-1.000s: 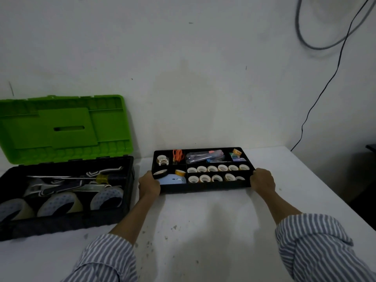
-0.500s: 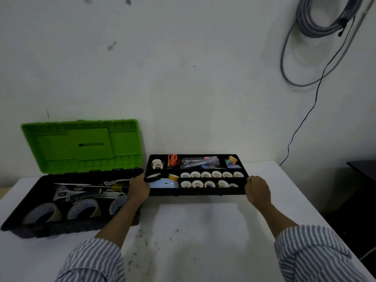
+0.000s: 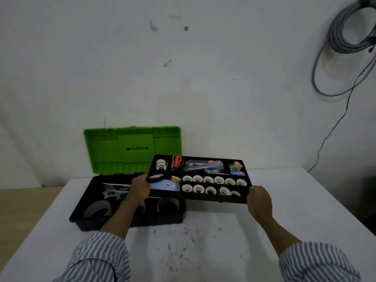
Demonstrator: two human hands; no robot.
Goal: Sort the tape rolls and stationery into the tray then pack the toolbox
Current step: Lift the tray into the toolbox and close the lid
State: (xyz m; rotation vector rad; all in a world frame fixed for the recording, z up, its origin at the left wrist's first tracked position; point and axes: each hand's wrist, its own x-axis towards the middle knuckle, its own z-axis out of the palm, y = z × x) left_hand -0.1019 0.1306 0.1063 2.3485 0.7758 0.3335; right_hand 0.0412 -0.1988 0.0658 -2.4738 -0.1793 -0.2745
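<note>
The black tray hangs in the air, tilted, its left end over the right part of the open toolbox. My left hand grips the tray's left end and my right hand grips its right front corner. Several small white tape rolls fill the tray's front compartments. Orange scissors, a clear bag of pens and coloured clips lie in the back compartments. A pale blue item and a yellow tape roll sit at the left.
The toolbox has a green lid standing up against the wall, with a wrench and large tape rolls inside. The white table is stained near the front. A grey cable coil hangs on the wall at the right.
Both hands have lifted the tray off the table and carried it left, so its left end now hangs over the toolbox. The view has tilted up and shifted.
</note>
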